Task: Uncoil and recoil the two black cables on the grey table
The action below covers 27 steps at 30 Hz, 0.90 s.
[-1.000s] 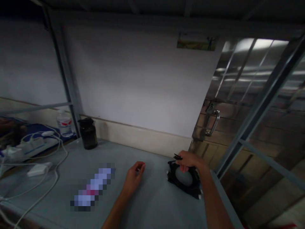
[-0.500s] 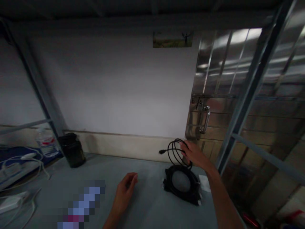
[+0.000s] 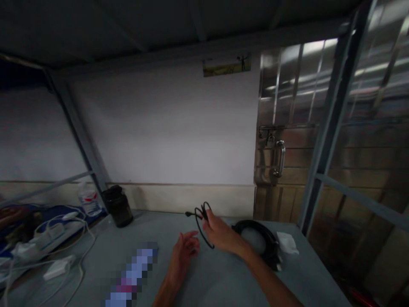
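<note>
Above the grey board surface point(image 3: 211, 273), my right hand point(image 3: 220, 232) is closed on a thin black cable point(image 3: 198, 215) looped in a small coil, its plug end sticking out to the left. Close by on the left, my left hand point(image 3: 185, 251) holds nothing; its fingers are half curled and apart, near the cable's hanging loop but not clearly touching it. A thicker coil of black cable point(image 3: 263, 234) lies on the board behind my right forearm, which covers part of it.
A dark lidded jar point(image 3: 118, 207) stands at the back left beside a plastic bottle point(image 3: 89, 200). White cords, a power strip point(image 3: 53, 234) and a white adapter point(image 3: 59, 267) lie at left. A pixelated item point(image 3: 132, 273) is in front. White tissue point(image 3: 287, 243) sits at right, near a metal post point(image 3: 329, 123).
My right hand has carried the thin cable left and nearer, away from the thick coil. My left hand has opened its fingers and come close to the right. The view has shifted slightly.
</note>
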Motion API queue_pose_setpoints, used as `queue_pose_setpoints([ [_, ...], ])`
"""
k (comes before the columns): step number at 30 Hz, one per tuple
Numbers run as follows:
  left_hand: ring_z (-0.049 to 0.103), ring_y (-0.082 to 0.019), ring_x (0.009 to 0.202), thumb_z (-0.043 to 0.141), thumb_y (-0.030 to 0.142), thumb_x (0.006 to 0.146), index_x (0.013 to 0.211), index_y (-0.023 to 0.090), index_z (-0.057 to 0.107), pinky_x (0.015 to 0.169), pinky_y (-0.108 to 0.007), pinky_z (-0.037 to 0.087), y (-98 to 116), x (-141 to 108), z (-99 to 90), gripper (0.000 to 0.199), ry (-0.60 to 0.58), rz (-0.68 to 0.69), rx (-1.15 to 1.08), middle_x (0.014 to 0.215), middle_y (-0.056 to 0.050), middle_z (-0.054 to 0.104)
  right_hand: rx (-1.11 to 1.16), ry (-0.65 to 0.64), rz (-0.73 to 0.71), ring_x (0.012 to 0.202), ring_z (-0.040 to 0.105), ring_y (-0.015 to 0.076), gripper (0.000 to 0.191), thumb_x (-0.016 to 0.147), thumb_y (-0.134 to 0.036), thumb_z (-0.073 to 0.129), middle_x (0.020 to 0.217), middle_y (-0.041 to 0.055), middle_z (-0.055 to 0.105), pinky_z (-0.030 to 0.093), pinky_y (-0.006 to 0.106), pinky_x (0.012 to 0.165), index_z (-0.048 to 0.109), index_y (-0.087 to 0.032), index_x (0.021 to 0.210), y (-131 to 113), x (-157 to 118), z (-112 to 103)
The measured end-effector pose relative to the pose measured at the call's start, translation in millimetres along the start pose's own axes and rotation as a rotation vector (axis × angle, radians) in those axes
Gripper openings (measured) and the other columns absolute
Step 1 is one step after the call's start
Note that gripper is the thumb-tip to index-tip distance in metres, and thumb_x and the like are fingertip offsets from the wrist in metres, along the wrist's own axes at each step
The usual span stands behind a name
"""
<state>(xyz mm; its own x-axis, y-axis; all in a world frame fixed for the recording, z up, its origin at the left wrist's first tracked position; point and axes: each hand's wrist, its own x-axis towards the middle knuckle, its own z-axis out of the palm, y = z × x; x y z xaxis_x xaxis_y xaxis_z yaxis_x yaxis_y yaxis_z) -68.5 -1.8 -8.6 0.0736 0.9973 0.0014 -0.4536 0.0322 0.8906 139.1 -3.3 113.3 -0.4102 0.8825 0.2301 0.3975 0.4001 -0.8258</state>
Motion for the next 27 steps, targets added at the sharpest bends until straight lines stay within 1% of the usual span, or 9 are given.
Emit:
queue_pose_setpoints([
  [3,0.074,-0.025,0.082,0.088,0.068,0.083,0.103,0.020,0.084,0.075,-0.036,0.056,1.5,2.1,-5.0,0.052,0.082,-0.043,-0.131,0.089,-0.008,0.080,0.028,-0.131,0.000,0.087,0.072,0.0248,0.014,0.110,-0.029,0.053,0.097,0.0080,0.074,0.055,0.035,0.080,0.062,-0.021,0.116,2.2,2.5,36.0],
  [6,0.077,-0.025,0.083,0.086,0.047,0.088,0.101,0.023,0.082,0.077,-0.036,0.060,2.9,4.0,-9.1,0.028,0.140,-0.033,-0.181,0.092,-0.006,0.082,0.081,-0.224,-0.016,0.077,0.073,0.0232,0.016,0.109,-0.030,0.054,0.089,0.0058,0.076,0.055,0.032,0.072,0.066,-0.022,0.104,7.0,3.0,46.2],
  [9,0.079,-0.024,0.083,0.077,0.035,0.091,0.102,0.021,0.081,0.078,-0.036,0.063,5.6,5.6,-13.7,0.018,0.201,-0.032,-0.251,0.094,-0.006,0.083,0.138,-0.198,-0.039,0.085,0.076,0.0237,0.027,0.112,-0.037,0.052,0.091,0.0075,0.078,0.057,0.033,0.075,0.065,-0.022,0.093,13.1,6.5,33.5],
  [13,0.081,-0.028,0.083,0.071,0.027,0.091,0.101,0.022,0.080,0.077,-0.041,0.068,10.0,6.4,-20.0,0.015,0.271,-0.052,-0.336,0.095,-0.009,0.084,0.238,-0.077,-0.065,0.075,0.075,0.0218,0.048,0.113,-0.065,0.047,0.088,0.0079,0.078,0.057,0.032,0.068,0.063,-0.022,0.100,15.7,10.1,-10.7],
  [15,0.081,-0.029,0.081,0.067,0.026,0.092,0.101,0.022,0.080,0.075,-0.042,0.069,11.9,6.3,-22.4,0.016,0.289,-0.059,-0.379,0.094,-0.011,0.084,0.266,0.043,-0.097,0.066,0.067,0.0175,0.059,0.110,-0.077,0.046,0.081,0.0033,0.072,0.052,0.030,0.064,0.064,-0.021,0.108,12.3,6.6,-42.3],
  [17,0.080,-0.026,0.076,0.066,0.025,0.091,0.103,0.022,0.080,0.073,-0.040,0.069,13.6,6.3,-24.0,0.019,0.303,-0.059,-0.421,0.091,-0.010,0.084,0.287,0.221,-0.136,0.062,0.055,0.0134,0.064,0.110,-0.081,0.046,0.076,-0.0029,0.060,0.044,0.027,0.059,0.065,-0.020,0.117,6.0,-1.7,-76.6],
  [20,0.078,-0.021,0.071,0.066,0.019,0.087,0.109,0.019,0.080,0.070,-0.033,0.068,16.3,6.6,-24.8,0.025,0.326,-0.049,-0.478,0.086,-0.007,0.082,0.419,0.618,-0.241,0.057,0.036,0.0101,0.059,0.107,-0.076,0.062,0.071,-0.0082,0.041,0.029,0.024,0.051,0.072,-0.019,0.116,-6.3,-21.2,-124.4],
  [23,0.077,-0.018,0.069,0.062,0.014,0.086,0.113,0.016,0.080,0.066,-0.028,0.066,20.2,6.7,-23.1,0.032,0.378,-0.044,-0.503,0.084,-0.006,0.082,0.574,0.989,-0.393,0.055,0.026,0.0085,0.050,0.101,-0.068,0.079,0.071,-0.0101,0.033,0.021,0.022,0.048,0.077,-0.019,0.111,-18.6,-45.3,-161.6],
  [27,0.077,-0.019,0.068,0.057,0.011,0.087,0.113,0.013,0.080,0.065,-0.029,0.067,27.5,6.1,-18.3,0.036,0.456,-0.044,-0.508,0.083,-0.008,0.081,0.587,1.287,-0.582,0.050,0.021,0.0082,0.045,0.094,-0.062,0.086,0.064,-0.0123,0.031,0.019,0.024,0.045,0.075,-0.019,0.101,-27.9,-78.7,-197.4],
])
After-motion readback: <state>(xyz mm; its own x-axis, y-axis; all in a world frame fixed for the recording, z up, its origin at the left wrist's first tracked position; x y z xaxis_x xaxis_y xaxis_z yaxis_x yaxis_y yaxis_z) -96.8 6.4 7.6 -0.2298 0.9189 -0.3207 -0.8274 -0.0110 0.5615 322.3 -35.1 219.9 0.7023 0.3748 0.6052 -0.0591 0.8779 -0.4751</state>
